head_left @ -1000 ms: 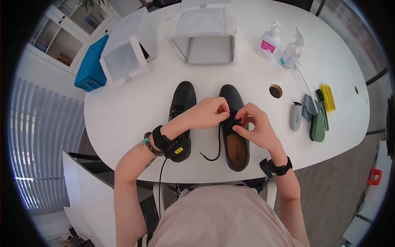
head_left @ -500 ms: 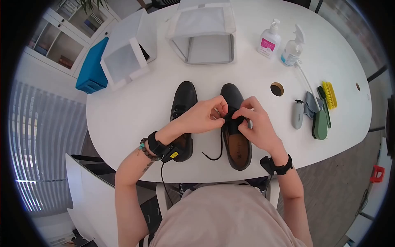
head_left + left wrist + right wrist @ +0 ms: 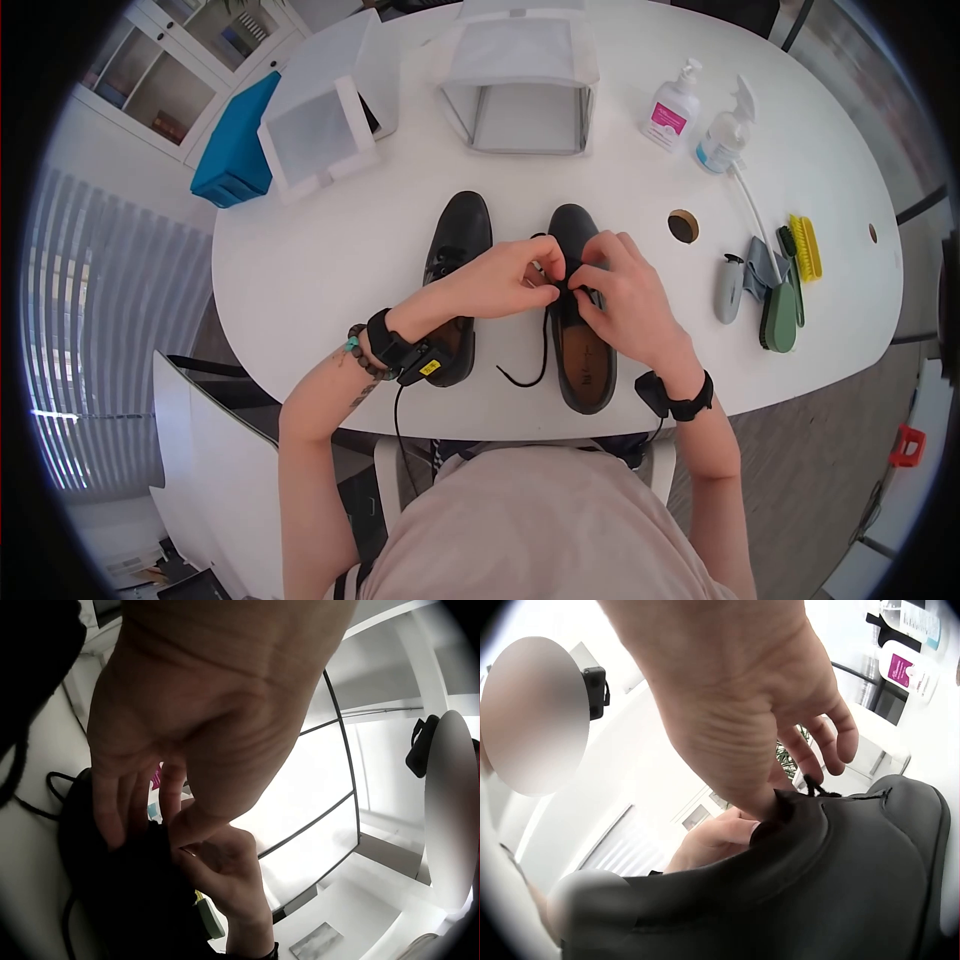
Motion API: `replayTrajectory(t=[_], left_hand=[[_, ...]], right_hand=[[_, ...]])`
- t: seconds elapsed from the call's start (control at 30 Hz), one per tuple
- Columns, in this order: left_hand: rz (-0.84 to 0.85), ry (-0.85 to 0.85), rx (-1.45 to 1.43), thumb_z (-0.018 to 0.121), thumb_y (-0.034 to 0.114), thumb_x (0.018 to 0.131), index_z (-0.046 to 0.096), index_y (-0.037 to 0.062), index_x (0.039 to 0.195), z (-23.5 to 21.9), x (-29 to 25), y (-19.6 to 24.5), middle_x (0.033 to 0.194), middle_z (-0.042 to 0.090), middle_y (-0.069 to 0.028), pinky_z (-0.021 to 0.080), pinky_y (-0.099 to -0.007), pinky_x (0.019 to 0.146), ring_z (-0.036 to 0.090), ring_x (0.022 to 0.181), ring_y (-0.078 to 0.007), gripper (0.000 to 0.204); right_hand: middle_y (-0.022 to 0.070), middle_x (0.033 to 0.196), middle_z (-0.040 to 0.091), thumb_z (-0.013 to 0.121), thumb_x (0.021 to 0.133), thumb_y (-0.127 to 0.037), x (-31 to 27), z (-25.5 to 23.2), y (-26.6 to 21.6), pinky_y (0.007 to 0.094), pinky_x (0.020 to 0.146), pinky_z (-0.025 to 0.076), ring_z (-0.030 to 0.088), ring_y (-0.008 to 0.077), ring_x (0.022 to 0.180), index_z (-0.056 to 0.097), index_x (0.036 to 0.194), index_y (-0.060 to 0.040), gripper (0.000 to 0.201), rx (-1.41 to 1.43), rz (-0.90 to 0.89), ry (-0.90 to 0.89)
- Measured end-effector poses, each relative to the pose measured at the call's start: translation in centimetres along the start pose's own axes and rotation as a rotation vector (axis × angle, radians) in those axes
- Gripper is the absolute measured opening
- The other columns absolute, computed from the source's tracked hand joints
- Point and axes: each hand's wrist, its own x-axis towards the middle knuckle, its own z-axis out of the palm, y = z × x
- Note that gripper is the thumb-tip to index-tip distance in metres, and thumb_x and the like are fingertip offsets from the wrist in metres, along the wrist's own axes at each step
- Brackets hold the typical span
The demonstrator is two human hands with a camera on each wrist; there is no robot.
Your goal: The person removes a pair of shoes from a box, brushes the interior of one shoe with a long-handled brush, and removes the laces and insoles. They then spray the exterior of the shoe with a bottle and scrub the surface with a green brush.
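A black lace-up shoe [image 3: 584,372] with a brown insole stands on the white table, its toe pointing away from me. Over its lacing, my left hand [image 3: 500,278] pinches the black shoelace with thumb and forefinger. My right hand [image 3: 632,305] comes in from the other side, thumb and forefinger pinching the lace close to the left fingertips. The exact grip is partly hidden behind the fingers. One loose end of the shoelace [image 3: 546,352] trails onto the table. In the right wrist view, a short bit of lace [image 3: 821,787] sticks up by the eyelets. The matching black shoe [image 3: 462,220] lies partly under my left forearm.
Two white fabric boxes [image 3: 520,60] and a blue case [image 3: 235,145] stand at the back. Rightward are a pump bottle [image 3: 672,110], a spray bottle [image 3: 724,140], a grey bottle [image 3: 729,290], a grey cloth [image 3: 762,265], a green brush [image 3: 779,318] and a yellow brush [image 3: 805,248].
My two hands' fingertips have come closer together over the lacing. The right hand's fingers have drawn in towards the left. Both shoes stay in place; the head view has shifted slightly.
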Motion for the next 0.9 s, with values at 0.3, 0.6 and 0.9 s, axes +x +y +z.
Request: replayTrajectory(t=[0.3, 0.6, 0.9], left_hand=[[0.021, -0.024, 0.017, 0.070, 0.006, 0.100, 0.061, 0.0023, 0.115, -0.2, 0.1, 0.0, 0.115, 0.067, -0.0041, 0.059, -0.0314, 0.094, 0.072, 0.103, -0.0142, 0.017], [0.026, -0.031, 0.005, 0.069, 0.006, 0.101, 0.061, 0.0025, 0.113, 0.1, 0.3, 0.1, 0.112, 0.067, -0.0034, 0.058, -0.0306, 0.092, 0.070, 0.101, -0.0138, 0.015], [0.077, -0.017, -0.014, 0.068, 0.006, 0.097, 0.065, 0.0016, 0.115, 0.5, 0.5, -0.3, 0.109, 0.070, -0.0072, 0.058, -0.0330, 0.090, 0.071, 0.100, -0.0166, 0.018]], right_hand=[[0.0118, 0.115, 0.057, 0.077, 0.084, -0.002, -0.2, 1.2, 1.8, 0.0437, 0.090, 0.052, 0.057, 0.0335, 0.107, 0.062, 0.092, -0.0028, 0.017, 0.205, 0.031, -0.085], [0.0125, 0.125, 0.055, 0.079, 0.083, -0.005, -0.7, 1.0, 1.9, 0.0436, 0.095, 0.049, 0.050, 0.0353, 0.113, 0.056, 0.087, -0.0039, 0.023, 0.353, 0.048, -0.125], [0.0048, 0.117, 0.061, 0.082, 0.084, -0.007, -1.6, 1.4, 2.5, 0.0427, 0.103, 0.041, 0.048, 0.0270, 0.115, 0.061, 0.081, -0.0058, 0.021, 0.644, 0.148, -0.006]])
